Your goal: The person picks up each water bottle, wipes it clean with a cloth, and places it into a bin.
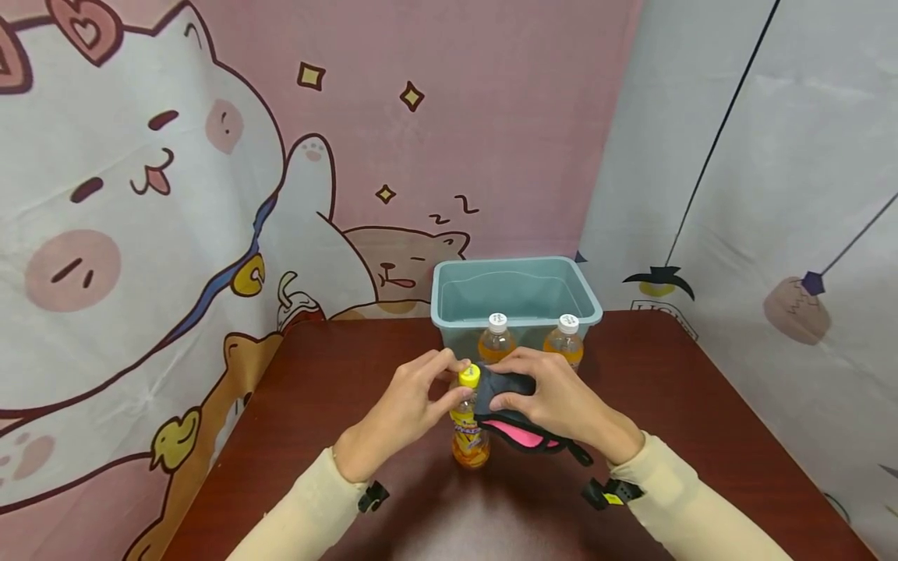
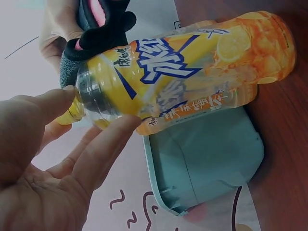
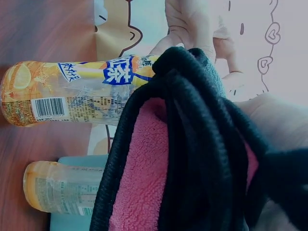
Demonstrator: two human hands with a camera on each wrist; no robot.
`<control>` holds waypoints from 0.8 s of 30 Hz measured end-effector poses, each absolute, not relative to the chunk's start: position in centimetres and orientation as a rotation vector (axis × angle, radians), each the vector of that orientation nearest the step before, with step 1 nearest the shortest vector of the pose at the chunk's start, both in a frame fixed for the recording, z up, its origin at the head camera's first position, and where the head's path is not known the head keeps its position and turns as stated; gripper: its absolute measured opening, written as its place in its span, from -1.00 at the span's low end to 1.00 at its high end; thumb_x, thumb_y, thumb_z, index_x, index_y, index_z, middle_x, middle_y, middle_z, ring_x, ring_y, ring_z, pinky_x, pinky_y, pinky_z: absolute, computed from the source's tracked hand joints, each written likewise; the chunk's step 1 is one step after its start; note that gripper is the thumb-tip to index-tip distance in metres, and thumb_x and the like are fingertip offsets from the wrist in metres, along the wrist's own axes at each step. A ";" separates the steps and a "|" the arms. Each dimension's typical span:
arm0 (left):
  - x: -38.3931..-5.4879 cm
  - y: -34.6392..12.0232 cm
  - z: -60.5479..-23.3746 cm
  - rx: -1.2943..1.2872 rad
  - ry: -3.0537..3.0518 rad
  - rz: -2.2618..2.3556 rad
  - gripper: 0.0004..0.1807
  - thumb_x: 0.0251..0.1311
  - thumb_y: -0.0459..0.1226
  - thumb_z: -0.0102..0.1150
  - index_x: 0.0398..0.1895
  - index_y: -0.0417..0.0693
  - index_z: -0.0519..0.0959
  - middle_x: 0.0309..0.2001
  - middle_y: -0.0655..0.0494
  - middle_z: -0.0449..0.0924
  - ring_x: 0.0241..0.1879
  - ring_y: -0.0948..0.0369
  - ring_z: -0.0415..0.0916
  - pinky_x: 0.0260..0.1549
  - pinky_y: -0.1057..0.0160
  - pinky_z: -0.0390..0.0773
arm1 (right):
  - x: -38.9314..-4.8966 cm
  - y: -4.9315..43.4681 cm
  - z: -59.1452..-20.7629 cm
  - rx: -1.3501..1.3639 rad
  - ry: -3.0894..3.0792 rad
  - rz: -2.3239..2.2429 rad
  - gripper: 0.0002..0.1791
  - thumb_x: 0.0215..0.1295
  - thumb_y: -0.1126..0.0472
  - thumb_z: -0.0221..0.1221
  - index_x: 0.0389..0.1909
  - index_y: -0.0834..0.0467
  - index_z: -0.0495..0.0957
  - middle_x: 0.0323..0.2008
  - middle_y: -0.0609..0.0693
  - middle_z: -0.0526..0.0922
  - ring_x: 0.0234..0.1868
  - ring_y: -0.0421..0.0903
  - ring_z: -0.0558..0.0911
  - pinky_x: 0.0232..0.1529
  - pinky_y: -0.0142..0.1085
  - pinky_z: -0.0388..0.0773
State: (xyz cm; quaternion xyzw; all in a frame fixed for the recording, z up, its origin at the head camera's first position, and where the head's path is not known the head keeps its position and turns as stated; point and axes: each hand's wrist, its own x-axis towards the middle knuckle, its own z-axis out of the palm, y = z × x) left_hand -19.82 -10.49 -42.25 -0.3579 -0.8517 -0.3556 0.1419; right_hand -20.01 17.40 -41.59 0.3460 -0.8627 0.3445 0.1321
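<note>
An iced tea bottle [image 1: 468, 436] with a yellow cap [image 1: 469, 375] and a yellow label stands upright on the table. My left hand [image 1: 414, 397] pinches it around the cap and neck; in the left wrist view the thumb and fingers [image 2: 103, 154] lie about the neck. A folded cloth [image 1: 500, 389], dark grey on one face and pink on the other with black edging, is gripped by my right hand [image 1: 554, 393]. The cloth [image 3: 144, 168] lies against the bottle's upper part on its right side and hides part of it in the right wrist view.
Two bottles with white caps, one on the left [image 1: 496, 343] and one on the right [image 1: 565, 343], stand behind my hands. A blue-green plastic bin [image 1: 449, 312] is just behind them at the table's back edge. Printed fabric [image 1: 491, 156] hangs behind the table [image 1: 337, 374].
</note>
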 end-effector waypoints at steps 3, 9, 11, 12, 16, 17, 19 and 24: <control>-19.8 -10.4 -42.1 -1.029 -2.466 -1.032 -0.64 0.45 -0.26 0.64 0.10 -0.04 0.61 0.09 0.02 0.80 0.02 0.16 0.90 0.06 0.28 0.91 | -20.0 17.6 -41.7 0.998 -2.507 1.003 -0.45 0.24 0.13 0.76 0.23 0.12 0.88 0.00 -0.12 0.88 -0.14 -0.26 0.77 -0.15 -0.36 0.79; -19.5 -10.1 -41.9 -1.007 -2.475 -1.061 -0.63 0.48 -0.27 0.63 0.16 -0.04 0.61 0.14 0.03 0.82 0.04 0.14 0.89 0.10 0.24 0.91 | -20.1 18.4 -41.9 0.978 -2.506 0.994 -0.45 0.26 0.11 0.75 0.25 0.08 0.87 -0.01 -0.13 0.89 -0.16 -0.28 0.75 -0.15 -0.36 0.78; -19.4 -10.1 -41.9 -0.999 -2.483 -1.089 -0.62 0.50 -0.28 0.61 0.19 -0.03 0.60 0.15 0.05 0.81 0.04 0.15 0.87 0.06 0.26 0.91 | -20.1 18.7 -41.9 0.966 -2.502 0.985 -0.46 0.27 0.10 0.75 0.25 0.07 0.87 0.00 -0.14 0.90 -0.15 -0.29 0.75 -0.14 -0.36 0.77; -19.3 -10.0 -41.9 -0.995 -2.484 -1.107 -0.62 0.51 -0.30 0.60 0.21 -0.03 0.59 0.15 0.06 0.81 0.04 0.15 0.85 0.03 0.28 0.91 | -20.0 18.9 -42.0 0.962 -2.502 0.984 -0.46 0.27 0.11 0.75 0.25 0.07 0.87 0.01 -0.14 0.90 -0.14 -0.29 0.75 -0.14 -0.35 0.77; -19.2 -9.7 -42.0 -0.957 -2.489 -1.162 -0.59 0.50 -0.31 0.59 0.23 0.02 0.57 0.15 0.13 0.79 0.02 0.20 0.81 -0.11 0.32 0.90 | -20.0 19.5 -42.0 0.930 -2.501 0.969 -0.46 0.26 0.11 0.75 0.25 0.05 0.88 0.01 -0.15 0.90 -0.13 -0.27 0.75 -0.13 -0.35 0.76; -19.1 -9.5 -42.1 -0.941 -2.492 -1.161 -0.57 0.50 -0.28 0.61 0.24 0.04 0.57 0.14 0.15 0.78 0.00 0.21 0.80 -0.14 0.33 0.88 | -20.0 19.6 -42.1 0.924 -2.501 0.967 -0.46 0.26 0.11 0.75 0.25 0.05 0.88 0.01 -0.15 0.90 -0.14 -0.27 0.74 -0.14 -0.35 0.74; -19.1 -9.3 -42.1 -0.906 -2.494 -1.141 -0.54 0.46 -0.21 0.66 0.23 0.06 0.56 0.11 0.19 0.78 -0.02 0.24 0.81 -0.12 0.26 0.90 | -20.0 19.8 -42.2 0.908 -2.500 0.960 -0.46 0.26 0.11 0.75 0.24 0.04 0.88 -0.01 -0.15 0.89 -0.16 -0.26 0.72 -0.15 -0.35 0.72; -19.2 -8.8 -42.1 -0.837 -2.506 -1.073 -0.49 0.39 -0.10 0.72 0.18 0.06 0.56 0.04 0.19 0.80 -0.06 0.26 0.80 -0.01 0.17 0.93 | -20.1 20.0 -42.6 0.882 -2.508 0.971 -0.47 0.26 0.10 0.76 0.25 0.02 0.88 -0.01 -0.17 0.89 -0.18 -0.27 0.70 -0.18 -0.36 0.69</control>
